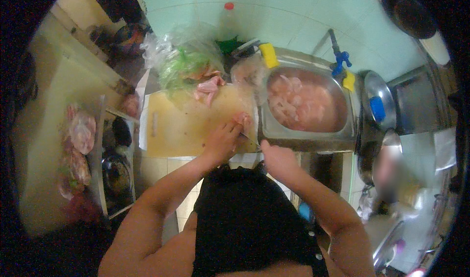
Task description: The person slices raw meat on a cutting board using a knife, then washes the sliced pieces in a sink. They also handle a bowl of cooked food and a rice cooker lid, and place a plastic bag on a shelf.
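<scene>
My left hand (224,139) holds down a piece of raw poultry (243,119) at the right side of a yellowish cutting board (180,122). A knife (251,140) is in my right hand (278,155). Its thin blade points left and reaches the meat beside my left fingers, which partly hide it. Another raw pink piece of poultry (209,89) lies at the board's back edge, against a green and clear plastic bag (183,64). More meat shows at the bag's mouth.
Right of the board, a metal sink (304,134) holds several raw pieces in pinkish water. Behind it are a blue-handled tap (341,59) and a yellow sponge (269,56). A metal bowl (382,86) holds a blue sponge (377,108). Bagged food (82,133) lies at far left.
</scene>
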Action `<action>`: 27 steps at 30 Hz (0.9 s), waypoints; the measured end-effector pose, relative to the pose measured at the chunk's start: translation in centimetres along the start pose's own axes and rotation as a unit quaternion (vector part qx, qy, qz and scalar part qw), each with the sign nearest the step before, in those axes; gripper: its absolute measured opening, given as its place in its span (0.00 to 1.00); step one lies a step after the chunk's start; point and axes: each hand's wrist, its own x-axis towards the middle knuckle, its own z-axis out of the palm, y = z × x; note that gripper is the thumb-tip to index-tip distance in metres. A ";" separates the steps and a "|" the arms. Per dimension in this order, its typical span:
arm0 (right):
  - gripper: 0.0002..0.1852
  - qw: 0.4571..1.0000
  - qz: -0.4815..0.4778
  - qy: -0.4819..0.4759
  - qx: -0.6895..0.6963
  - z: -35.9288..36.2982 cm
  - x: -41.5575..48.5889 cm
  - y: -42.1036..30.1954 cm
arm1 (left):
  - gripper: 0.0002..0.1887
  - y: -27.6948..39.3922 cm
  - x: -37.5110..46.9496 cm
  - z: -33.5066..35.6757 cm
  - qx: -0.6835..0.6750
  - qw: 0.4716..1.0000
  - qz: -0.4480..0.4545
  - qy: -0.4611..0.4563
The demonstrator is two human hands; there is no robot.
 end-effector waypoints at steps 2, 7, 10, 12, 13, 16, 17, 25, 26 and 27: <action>0.11 0.999 0.024 -0.004 0.025 1.5 3.4 -0.8 | 0.31 0.0 0.4 0.5 0.001 1.000 0.008 0.015; 0.12 0.999 0.017 0.006 0.047 2.1 2.6 0.0 | 0.29 -3.3 0.8 -1.5 0.057 0.996 -0.060 -0.044; 0.11 0.996 0.049 -0.018 0.078 1.9 -0.4 0.7 | 0.25 -7.5 1.0 -5.1 -0.100 0.955 -0.271 -0.071; 0.12 0.992 0.069 -0.028 0.097 2.0 -0.8 0.6 | 0.22 -9.0 2.0 -6.0 -0.237 0.868 -0.436 -0.016; 0.12 0.992 0.062 -0.015 0.107 2.2 -0.5 0.6 | 0.22 -9.0 2.7 -5.8 -0.346 0.850 -0.397 -0.017; 0.13 0.987 0.071 0.033 0.141 2.9 0.9 1.0 | 0.20 -7.9 6.0 -3.8 -0.461 0.836 -0.296 0.032; 0.13 0.982 0.088 0.051 0.161 3.1 1.1 1.5 | 0.20 -8.0 7.1 -3.3 -0.395 0.888 -0.232 0.040; 0.15 0.943 0.262 0.049 0.198 3.9 -5.7 7.5 | 0.20 -14.8 11.1 -3.1 0.189 0.981 0.036 0.021; 0.15 0.936 0.253 0.058 0.237 4.0 -6.4 7.3 | 0.19 -15.2 11.5 -3.5 0.171 0.985 0.008 -0.008; 0.15 0.926 0.250 0.059 0.275 4.0 -7.0 6.8 | 0.17 -14.9 11.8 -3.5 0.154 0.988 -0.004 -0.029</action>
